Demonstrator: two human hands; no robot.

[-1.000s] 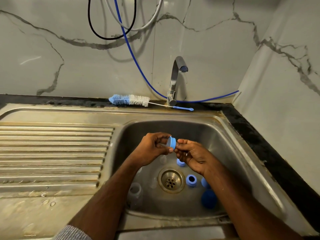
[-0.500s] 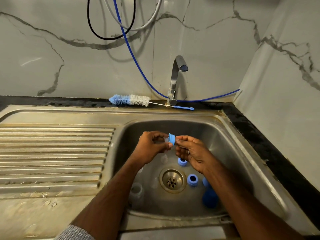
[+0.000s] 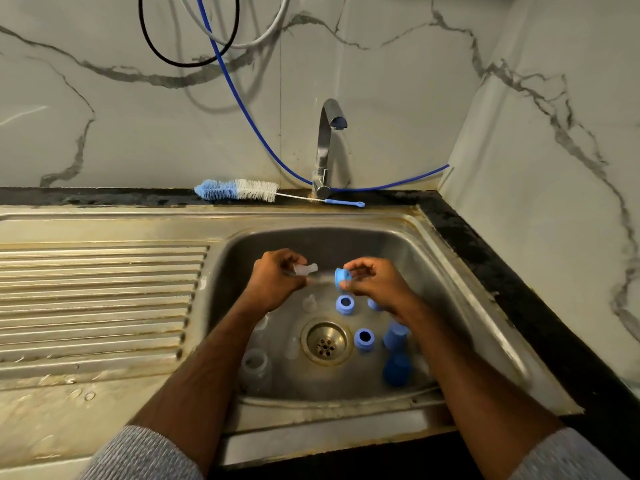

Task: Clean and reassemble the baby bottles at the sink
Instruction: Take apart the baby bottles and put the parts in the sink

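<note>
Blue rings (image 3: pixel 364 339) and a clear bottle (image 3: pixel 255 367) are scattered in the sink (image 3: pixel 460 292); a clear teat (image 3: pixel 306 269) is pinched by the left hand (image 3: pixel 277 280), a blue collar (image 3: pixel 342 278) by the right hand (image 3: pixel 375 282), slightly apart.

I am pulling my hands apart over the sink. My left hand (image 3: pixel 277 280) is now holding the clear teat (image 3: pixel 305 269) alone, while my right hand (image 3: pixel 375 284) is carrying the blue ring (image 3: pixel 342 278) away, separated from it.
</note>
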